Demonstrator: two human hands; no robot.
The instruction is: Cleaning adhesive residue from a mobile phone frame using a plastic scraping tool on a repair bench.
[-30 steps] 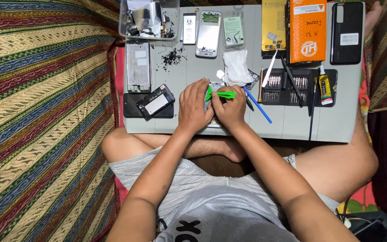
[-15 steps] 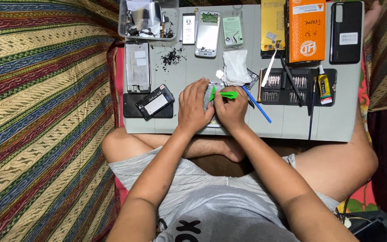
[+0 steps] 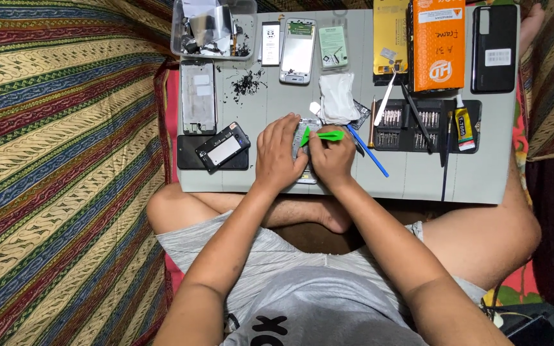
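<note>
Prying is being carried on: phone frame is being pinned by left hand, green pry tool pinched in right hand fingers, separation unfinished.

I am seeing my fingers crowding a small patch of the grey work mat. Just beyond the fingertips a crumpled white cloth is blocking the way forward. Right of the fingers a blue plastic pry stick and a black screwdriver-bit tray are standing close. Left of them a black camera-frame part is lying. Bare mat is lying open between the black part and the fingers, and near the right front edge.
</note>
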